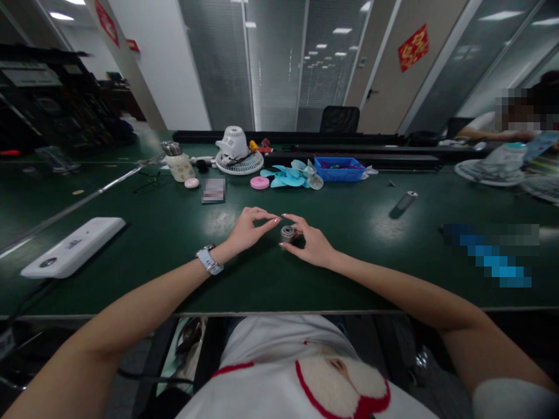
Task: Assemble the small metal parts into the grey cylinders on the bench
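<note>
Near the front middle of the green table, a short silvery metal cylinder (287, 234) stands with its round end facing up; it looks like a small motor. The fingers and thumb of my right hand (313, 243) curl around its right side, and the index fingertip reaches over above it. My left hand (253, 227), with a watch (209, 260) on the wrist, is just left of the cylinder. Its thumb and fingertips are pinched together close to my right index fingertip. Whatever lies in that pinch is too small to make out.
Behind my hands are light-blue fan blades (292, 174), a blue basket (339, 169), a white fan part (233, 148), a pink disc (259, 183) and a patterned bottle (179, 166). Another metal cylinder (409, 199) lies right; a white power strip (74, 247) lies left. A person sits far right.
</note>
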A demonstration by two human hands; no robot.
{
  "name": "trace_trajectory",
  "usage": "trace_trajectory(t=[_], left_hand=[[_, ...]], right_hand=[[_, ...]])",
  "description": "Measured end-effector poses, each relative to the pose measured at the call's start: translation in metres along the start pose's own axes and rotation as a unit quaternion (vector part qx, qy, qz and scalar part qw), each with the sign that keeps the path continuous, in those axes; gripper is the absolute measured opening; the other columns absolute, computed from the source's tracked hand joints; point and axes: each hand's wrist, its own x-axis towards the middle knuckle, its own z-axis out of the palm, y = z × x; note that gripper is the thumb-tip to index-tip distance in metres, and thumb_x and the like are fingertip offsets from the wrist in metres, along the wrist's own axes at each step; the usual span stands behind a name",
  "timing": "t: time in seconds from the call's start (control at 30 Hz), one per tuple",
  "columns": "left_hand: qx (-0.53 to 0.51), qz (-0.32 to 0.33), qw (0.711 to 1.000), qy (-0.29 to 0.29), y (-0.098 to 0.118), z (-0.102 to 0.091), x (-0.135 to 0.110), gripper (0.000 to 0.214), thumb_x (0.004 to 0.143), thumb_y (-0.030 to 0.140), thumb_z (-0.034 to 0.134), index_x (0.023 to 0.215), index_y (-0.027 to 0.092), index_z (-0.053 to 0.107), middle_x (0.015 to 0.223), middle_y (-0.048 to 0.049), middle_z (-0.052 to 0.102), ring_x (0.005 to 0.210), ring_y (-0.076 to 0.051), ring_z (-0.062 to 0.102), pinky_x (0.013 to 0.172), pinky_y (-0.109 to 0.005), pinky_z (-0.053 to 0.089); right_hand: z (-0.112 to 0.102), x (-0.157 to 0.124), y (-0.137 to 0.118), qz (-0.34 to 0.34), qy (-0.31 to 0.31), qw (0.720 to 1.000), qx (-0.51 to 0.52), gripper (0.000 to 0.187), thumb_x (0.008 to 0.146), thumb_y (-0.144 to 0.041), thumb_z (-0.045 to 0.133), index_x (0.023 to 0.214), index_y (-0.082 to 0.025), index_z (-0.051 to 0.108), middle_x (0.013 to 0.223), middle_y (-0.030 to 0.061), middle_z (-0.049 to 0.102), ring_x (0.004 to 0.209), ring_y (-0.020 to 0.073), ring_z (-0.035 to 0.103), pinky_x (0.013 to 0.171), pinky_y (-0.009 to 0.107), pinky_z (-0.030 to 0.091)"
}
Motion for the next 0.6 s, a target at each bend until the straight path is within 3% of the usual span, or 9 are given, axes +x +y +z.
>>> trace_trajectory(t=[0.13, 0.27, 0.43, 0.6], left_hand=[[0.059, -0.014, 0.992, -0.110, -0.016, 0.007, -0.003, 0.021, 0.087, 0.044, 0.065, 0.099, 0.033, 0.079, 0.095, -0.0023, 0.069, 0.095, -0.021, 0.058, 0.093, -0.042, 0.037], [0.108, -0.022, 0.984, -0.142, -0.020, 0.012, -0.007, 0.024, 0.085, 0.051, 0.065, 0.102, 0.039, 0.077, 0.100, -0.0033, 0.065, 0.101, -0.023, 0.053, 0.092, -0.042, 0.034], [0.109, -0.031, 0.982, -0.148, -0.021, 0.012, -0.008, 0.035, 0.085, 0.058, 0.062, 0.111, 0.039, 0.074, 0.100, -0.0038, 0.062, 0.101, -0.023, 0.049, 0.093, -0.041, 0.034], [0.069, -0.053, 0.991, -0.097, -0.017, 0.012, -0.005, 0.050, 0.098, 0.057, 0.035, 0.130, 0.033, 0.064, 0.105, -0.0047, 0.065, 0.103, -0.023, 0.051, 0.098, -0.043, 0.034]], right_hand=[[-0.005, -0.002, 0.001, 0.002, 0.014, 1.000, 0.002, 0.072, 0.085, -0.040, 0.067, 0.147, -0.028, 0.032, 0.104, 0.0045, 0.070, 0.087, 0.0229, 0.069, 0.084, 0.044, 0.056], [-0.025, 0.003, 0.020, 0.041, 0.094, 0.994, -0.027, 0.070, 0.085, -0.045, 0.066, 0.145, -0.028, 0.035, 0.103, 0.0057, 0.070, 0.086, 0.0242, 0.070, 0.081, 0.044, 0.056], [-0.072, 0.015, 0.086, 0.149, 0.236, 0.948, -0.151, 0.067, 0.085, -0.050, 0.060, 0.142, -0.024, 0.037, 0.104, 0.0086, 0.071, 0.085, 0.0273, 0.069, 0.080, 0.047, 0.055], [-0.118, 0.005, 0.157, 0.306, 0.271, 0.876, -0.257, 0.065, 0.084, -0.045, 0.060, 0.140, -0.018, 0.040, 0.107, 0.0169, 0.069, 0.094, 0.0352, 0.068, 0.085, 0.052, 0.051]])
